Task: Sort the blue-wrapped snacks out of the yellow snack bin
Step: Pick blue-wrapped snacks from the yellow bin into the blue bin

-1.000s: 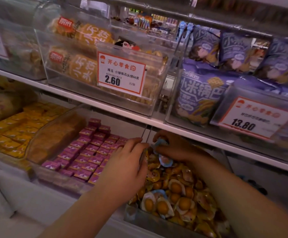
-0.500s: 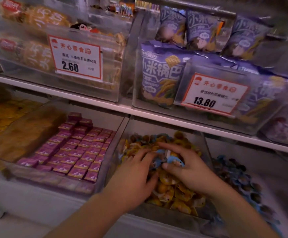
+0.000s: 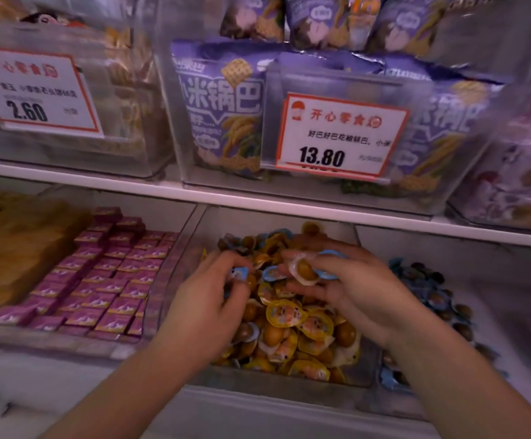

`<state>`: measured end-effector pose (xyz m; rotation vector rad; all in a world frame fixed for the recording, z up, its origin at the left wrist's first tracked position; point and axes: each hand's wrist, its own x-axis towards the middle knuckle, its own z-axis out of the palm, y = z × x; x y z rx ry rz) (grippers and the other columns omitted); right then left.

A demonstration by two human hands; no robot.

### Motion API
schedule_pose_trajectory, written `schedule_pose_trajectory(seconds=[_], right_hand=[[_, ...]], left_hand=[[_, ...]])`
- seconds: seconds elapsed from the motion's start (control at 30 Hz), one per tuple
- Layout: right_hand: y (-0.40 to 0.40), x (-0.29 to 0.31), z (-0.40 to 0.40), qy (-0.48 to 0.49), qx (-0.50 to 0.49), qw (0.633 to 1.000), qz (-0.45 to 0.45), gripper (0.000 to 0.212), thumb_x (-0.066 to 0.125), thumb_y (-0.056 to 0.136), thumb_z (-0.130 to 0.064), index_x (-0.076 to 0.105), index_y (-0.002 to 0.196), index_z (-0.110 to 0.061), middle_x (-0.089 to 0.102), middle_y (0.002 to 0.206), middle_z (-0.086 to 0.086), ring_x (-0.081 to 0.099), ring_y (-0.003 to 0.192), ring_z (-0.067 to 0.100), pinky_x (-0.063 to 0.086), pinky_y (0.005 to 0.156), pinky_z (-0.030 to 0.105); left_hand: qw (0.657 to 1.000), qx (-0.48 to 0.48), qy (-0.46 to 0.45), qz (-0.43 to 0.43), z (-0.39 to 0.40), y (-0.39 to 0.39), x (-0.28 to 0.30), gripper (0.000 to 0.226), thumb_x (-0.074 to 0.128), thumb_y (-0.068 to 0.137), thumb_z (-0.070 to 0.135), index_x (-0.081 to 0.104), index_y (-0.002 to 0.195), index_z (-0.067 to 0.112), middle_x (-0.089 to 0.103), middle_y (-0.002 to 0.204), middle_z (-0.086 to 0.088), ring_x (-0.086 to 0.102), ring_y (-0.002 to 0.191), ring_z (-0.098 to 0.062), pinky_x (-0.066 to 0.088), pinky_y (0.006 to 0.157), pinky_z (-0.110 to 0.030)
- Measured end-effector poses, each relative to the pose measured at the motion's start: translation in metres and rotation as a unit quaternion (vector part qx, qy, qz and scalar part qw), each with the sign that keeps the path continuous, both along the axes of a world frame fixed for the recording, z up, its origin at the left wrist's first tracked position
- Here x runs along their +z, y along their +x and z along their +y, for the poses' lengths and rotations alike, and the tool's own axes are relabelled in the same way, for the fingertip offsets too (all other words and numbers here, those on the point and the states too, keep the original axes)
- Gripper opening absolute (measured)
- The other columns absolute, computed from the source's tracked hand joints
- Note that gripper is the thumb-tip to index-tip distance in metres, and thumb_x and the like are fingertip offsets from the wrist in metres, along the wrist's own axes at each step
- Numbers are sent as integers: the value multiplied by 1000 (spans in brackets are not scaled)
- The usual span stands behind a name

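On the upper shelf (image 3: pixel 258 198) a clear bin is carrying the 2.60 tag (image 3: pixel 33 90) at far left, and beside it purple bags (image 3: pixel 220 103) are standing behind the 13.80 tag (image 3: pixel 341 134). Below, going left to right, a tan block (image 3: pixel 14 248) is lying next to rows of pink boxes (image 3: pixel 99 280), then the yellow bin (image 3: pixel 277 380) is sitting in the middle, and a scatter of blue snacks (image 3: pixel 432 289) is lying in the compartment to its right. The shelf edge is overhanging the back of the yellow bin, and both forearms are crossing its front wall.

The left hand (image 3: pixel 207 299) is reaching into the bin's left side and pinching a blue-wrapped snack (image 3: pixel 237 275) between thumb and fingertips. More blue wrappers are showing just between the two hands and along the back of the heap. The right hand (image 3: pixel 356 286) is hovering over the bin's right half, fingers curled around a few blue wrappers (image 3: pixel 329 274) and a clear-wrapped piece (image 3: pixel 303 269) at the fingertips. Yellow snacks (image 3: pixel 292 321) are filling the bin under both hands.

Compared with half a second ago, the hands are sitting a little apart rather than meeting over one wrapper, the left one is now gripping its own blue piece, and the view is sitting closer to the bin.
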<state>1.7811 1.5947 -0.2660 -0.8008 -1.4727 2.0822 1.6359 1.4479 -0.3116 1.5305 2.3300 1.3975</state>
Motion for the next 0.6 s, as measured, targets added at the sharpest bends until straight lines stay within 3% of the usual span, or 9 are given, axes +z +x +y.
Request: schedule_pose_trajectory(seconds=[0.07, 0.13, 0.2, 0.23, 0.3, 0.37, 0.47, 0.53, 0.6], right_hand=[[2, 1, 3, -61, 14, 998, 29, 39, 62, 84, -2, 59, 123, 3, 72, 111, 21, 70, 103, 37, 60, 81, 45], [3, 1, 4, -68, 11, 997, 31, 38, 61, 86, -1, 58, 124, 2, 72, 111, 19, 70, 104, 33, 59, 84, 44], [3, 0, 5, 31, -14, 999, -14, 31, 58, 93, -1, 64, 122, -6, 75, 107, 9, 71, 103, 25, 58, 88, 42], [4, 0, 5, 139, -28, 988, -55, 30, 56, 94, -2, 68, 119, -14, 76, 104, 2, 71, 100, 22, 57, 89, 41], [4, 0, 3, 399, -70, 905, -132, 33, 51, 96, -7, 70, 113, -28, 75, 99, -8, 69, 94, 23, 57, 86, 40], [0, -2, 1, 570, -94, 802, -150, 34, 45, 95, -18, 67, 118, -30, 72, 106, -9, 65, 97, 16, 54, 88, 31], [-14, -12, -3, 631, 13, 752, -190, 35, 45, 100, -25, 58, 132, -28, 64, 126, -3, 55, 118, 16, 44, 101, 31], [-26, -25, -3, 672, 101, 688, -255, 40, 42, 102, -29, 47, 142, -30, 54, 139, -3, 41, 133, 19, 31, 113, 37], [-33, -34, 1, 684, 152, 648, -299, 44, 39, 103, -35, 38, 147, -32, 48, 142, -4, 34, 137, 19, 21, 115, 36]], left_hand=[[995, -27, -75, 63, -3, -4, 2, 13, 54, 89, 36, 58, 102, 34, 50, 96, 20, 56, 85, -3, 42, 69, -25], [977, -59, -170, 112, -9, -8, 2, 30, 56, 84, 58, 54, 107, 38, 47, 101, 20, 56, 88, -4, 45, 71, -27], [957, -83, -245, 131, -13, -10, 3, 50, 59, 77, 71, 49, 115, 41, 48, 110, 20, 56, 97, -5, 48, 79, -29], [953, -91, -258, 131, -14, -10, 3, 54, 62, 75, 71, 49, 118, 41, 49, 113, 20, 56, 100, -6, 48, 82, -29], [954, -93, -256, 128, -14, -8, 4, 55, 67, 76, 65, 49, 121, 40, 50, 116, 18, 55, 106, -6, 45, 85, -25], [955, -89, -252, 126, -15, -8, 5, 52, 68, 81, 57, 48, 125, 39, 54, 119, 15, 56, 109, -8, 44, 85, -23], [958, -96, -243, 114, -20, -10, 5, 49, 69, 82, 49, 48, 126, 39, 60, 121, 14, 58, 110, -10, 43, 83, -23], [961, -108, -239, 90, -23, -11, 4, 49, 71, 81, 45, 48, 124, 41, 64, 114, 17, 61, 105, -8, 46, 81, -22], [965, -112, -226, 77, -25, -11, 2, 49, 72, 81, 41, 49, 123, 42, 58, 101, 24, 58, 94, 1, 42, 73, -11]])
